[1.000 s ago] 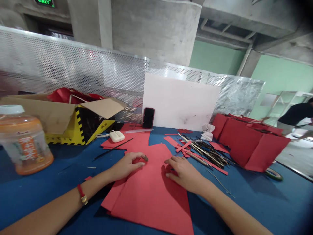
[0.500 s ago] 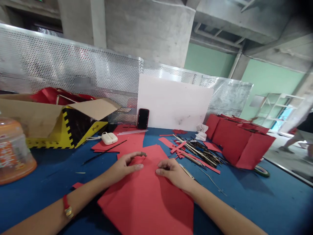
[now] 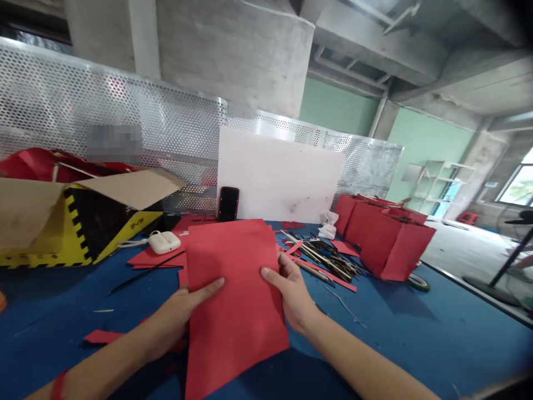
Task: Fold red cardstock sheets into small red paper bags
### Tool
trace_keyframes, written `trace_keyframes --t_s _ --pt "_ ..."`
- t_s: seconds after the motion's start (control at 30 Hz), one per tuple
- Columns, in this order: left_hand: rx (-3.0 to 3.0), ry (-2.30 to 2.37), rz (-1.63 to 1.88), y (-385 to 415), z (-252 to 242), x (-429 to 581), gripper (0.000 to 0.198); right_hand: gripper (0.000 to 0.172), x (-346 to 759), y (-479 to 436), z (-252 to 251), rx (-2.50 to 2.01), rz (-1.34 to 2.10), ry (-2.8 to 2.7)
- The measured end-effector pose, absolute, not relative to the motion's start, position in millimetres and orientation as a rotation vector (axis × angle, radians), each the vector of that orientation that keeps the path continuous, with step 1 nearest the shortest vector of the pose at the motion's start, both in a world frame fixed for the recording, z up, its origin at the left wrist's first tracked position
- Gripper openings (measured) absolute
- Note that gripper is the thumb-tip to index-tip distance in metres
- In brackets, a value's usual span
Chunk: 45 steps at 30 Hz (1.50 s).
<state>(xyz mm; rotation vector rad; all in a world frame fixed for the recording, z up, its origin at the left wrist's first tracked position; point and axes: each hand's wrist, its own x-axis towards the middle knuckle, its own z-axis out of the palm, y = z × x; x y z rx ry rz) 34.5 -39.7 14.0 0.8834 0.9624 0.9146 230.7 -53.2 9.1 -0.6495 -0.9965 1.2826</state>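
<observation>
A red paper piece (image 3: 233, 316), apparently folded or layered, is raised and tilted above the blue table, in the lower middle of the head view. My left hand (image 3: 183, 311) grips its left edge, thumb on the front and fingers hidden behind. On the right edge, my right hand (image 3: 291, 286) holds it the same way, with its thumb on the front. More red sheets (image 3: 154, 256) lie behind it on the left, near a white earphone case (image 3: 164, 242). A dark thin stick (image 3: 141, 273) rests beside them.
Thin sticks (image 3: 328, 258) and red strips lie right of the paper. Red paper bags (image 3: 387, 239) stand farther right by green tape (image 3: 418, 282). A phone (image 3: 228, 204) leans on a white board (image 3: 278, 172). A yellow-black box (image 3: 104, 222) is at the left.
Both hands have closed on the red paper, which is now lifted and more upright. The camera view has turned to the right, and the orange bottle has almost left the picture.
</observation>
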Motion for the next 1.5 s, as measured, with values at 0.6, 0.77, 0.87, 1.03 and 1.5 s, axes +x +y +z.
trace_keyframes --t_s 0.6,0.77,0.87,1.03,1.5 --pt "1.131 1.017 1.169 -54 18 36 0.048 0.056 224 -54 -4 -0.862 1.307 -1.031" --pt "1.500 1.006 1.229 -55 26 29 0.037 0.042 223 -59 -4 -0.770 1.245 -1.157" --pt "1.470 1.000 1.201 -54 28 27 0.038 0.037 223 -58 -5 -0.768 1.208 -1.190" --pt "1.319 0.984 1.063 -54 26 30 0.048 0.037 223 -55 -6 -0.758 1.202 -1.196" --pt "1.586 1.034 1.136 -52 12 30 0.046 0.042 221 -62 -1 -0.909 1.003 -1.263"
